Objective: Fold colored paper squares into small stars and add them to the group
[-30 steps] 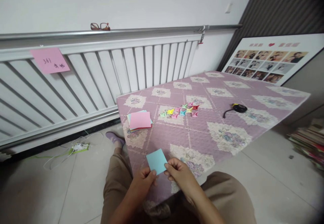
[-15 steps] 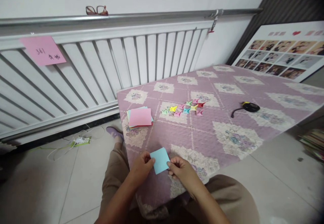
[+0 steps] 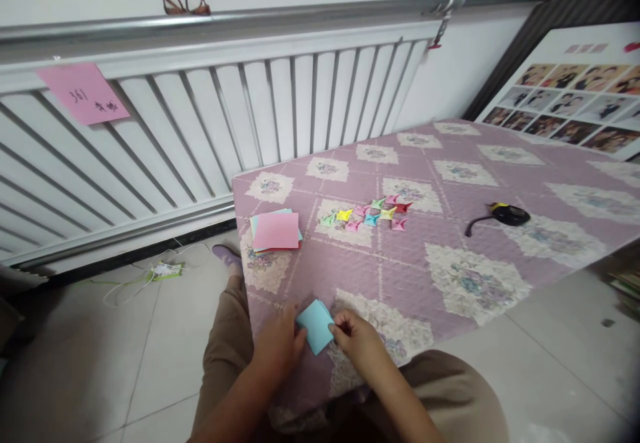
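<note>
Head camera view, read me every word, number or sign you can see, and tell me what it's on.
"361": handwritten on the pink note on the radiator.
Same note, lower right: handwritten characters, too blurred to read.
Red heart, partly cut off: on the photo board; the pink lettering beside it is too blurred.
Blue paper: no writing shows.

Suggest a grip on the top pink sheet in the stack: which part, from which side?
Probably the near edge of the pink sheet, thumb on top, fingertip beneath, coming from the person's side. It lies flat atop the paper stack, so its edges offer the best purchase; bare tablecloth in front leaves room. Lower sheets peek out, so lift just the top layer.
</note>
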### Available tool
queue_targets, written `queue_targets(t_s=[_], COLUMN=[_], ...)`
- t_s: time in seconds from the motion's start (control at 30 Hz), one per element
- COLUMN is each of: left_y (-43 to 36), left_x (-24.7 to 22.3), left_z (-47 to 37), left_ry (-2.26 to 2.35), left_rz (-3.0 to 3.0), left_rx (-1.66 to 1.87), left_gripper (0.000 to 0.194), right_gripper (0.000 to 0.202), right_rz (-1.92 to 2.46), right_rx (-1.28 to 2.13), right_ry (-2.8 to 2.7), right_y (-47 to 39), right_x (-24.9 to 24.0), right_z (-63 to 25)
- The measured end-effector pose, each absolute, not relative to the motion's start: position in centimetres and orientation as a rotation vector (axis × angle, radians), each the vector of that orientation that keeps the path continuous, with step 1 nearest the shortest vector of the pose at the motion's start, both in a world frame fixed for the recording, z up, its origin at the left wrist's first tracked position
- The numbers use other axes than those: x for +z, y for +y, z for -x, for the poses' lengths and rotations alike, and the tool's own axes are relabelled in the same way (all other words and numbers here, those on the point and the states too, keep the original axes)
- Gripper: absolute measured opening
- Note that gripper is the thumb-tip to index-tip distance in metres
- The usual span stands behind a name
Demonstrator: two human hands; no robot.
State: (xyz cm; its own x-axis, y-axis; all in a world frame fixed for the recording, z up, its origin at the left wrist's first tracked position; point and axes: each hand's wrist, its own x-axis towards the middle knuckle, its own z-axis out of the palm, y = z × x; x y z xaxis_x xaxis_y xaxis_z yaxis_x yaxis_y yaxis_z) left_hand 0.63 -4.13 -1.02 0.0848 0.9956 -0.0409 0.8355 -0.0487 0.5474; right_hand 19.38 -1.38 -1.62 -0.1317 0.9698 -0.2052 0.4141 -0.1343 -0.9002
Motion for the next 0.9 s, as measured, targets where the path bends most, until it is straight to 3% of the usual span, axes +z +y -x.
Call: queue_targets(t_s=[0.13, 0.23, 0.43, 0.9], left_y=[-6.2, -7.7, -8.3, -8.2], left_x=[-2.3, -3.3, -3.7, -3.1], left_z=[-0.6, -0.6, -0.4, -0.8], left_ry=[1.64, 1.442, 1.365, 1.44], left_rz=[-2.471, -2.74, -2.778, -2.813], left_rx=[0.646, 0.726, 0.318, 0.424], left_gripper=[0.021, 0.026, 0.056, 0.048], right_gripper=[0.016, 0.015, 0.016, 0.023], right_rz=[1.576, 1.579, 1.588, 1.721], right_rx=[1.187, 1.207, 1.185, 1.062], right_ry=[-1.607, -1.64, -1.574, -1.621], right_y=[-1.4, -1.4, -1.7, -3.1], right_x=[-1.3, -1.2, -1.3, -0.2], right_z=[-19.4, -19.4, -19.7, -20.4])
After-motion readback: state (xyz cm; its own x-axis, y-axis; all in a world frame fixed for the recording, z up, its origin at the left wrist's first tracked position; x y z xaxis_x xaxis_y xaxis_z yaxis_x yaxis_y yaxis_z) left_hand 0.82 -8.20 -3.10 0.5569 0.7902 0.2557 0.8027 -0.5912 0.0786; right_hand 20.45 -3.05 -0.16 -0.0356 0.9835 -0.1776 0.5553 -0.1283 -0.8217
